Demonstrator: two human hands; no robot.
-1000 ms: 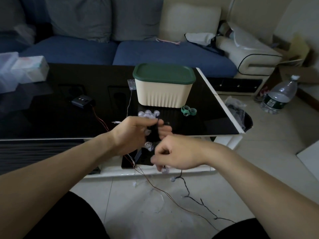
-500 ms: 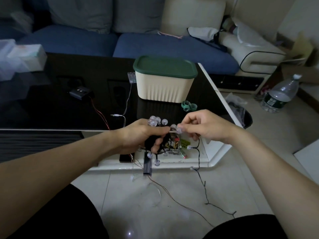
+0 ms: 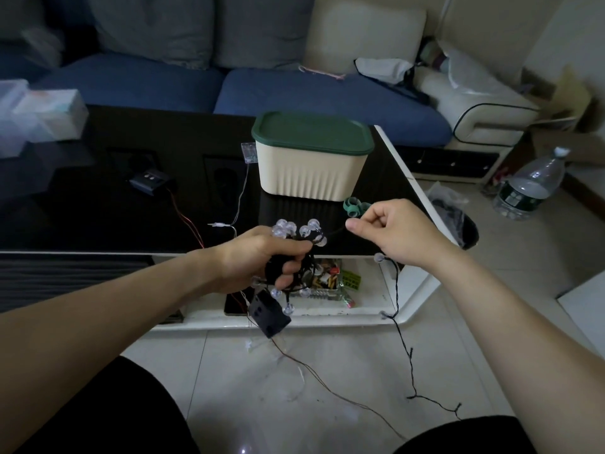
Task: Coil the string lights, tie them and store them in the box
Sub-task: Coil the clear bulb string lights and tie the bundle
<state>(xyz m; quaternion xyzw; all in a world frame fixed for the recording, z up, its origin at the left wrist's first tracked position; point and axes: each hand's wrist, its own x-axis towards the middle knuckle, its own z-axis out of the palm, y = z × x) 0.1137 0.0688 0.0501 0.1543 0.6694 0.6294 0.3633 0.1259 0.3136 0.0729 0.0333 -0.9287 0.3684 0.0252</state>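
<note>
My left hand (image 3: 262, 260) grips a coiled bundle of string lights (image 3: 299, 232), clear round bulbs on black wire, in front of the table edge. A black battery pack (image 3: 269, 317) dangles below that hand. My right hand (image 3: 389, 232) pinches the black wire to the right of the bundle, pulling it taut; the loose wire (image 3: 401, 339) hangs down from it to the floor with a bulb (image 3: 379, 257) by the wrist. The cream box with a green lid (image 3: 311, 158) stands shut on the black table (image 3: 98, 211). Green ties (image 3: 353, 206) lie in front of the box.
A second black battery pack (image 3: 150, 181) with red wires and a clear pack (image 3: 248, 153) with thin wire lie on the table. A lower shelf (image 3: 334, 283) holds small clutter. A water bottle (image 3: 527, 188) stands on the floor right; the blue sofa (image 3: 327, 93) is behind.
My right hand has moved up and to the right, away from the bundle, drawing the wire taut. My left hand keeps hold of the coil, and the battery pack swings below it.
</note>
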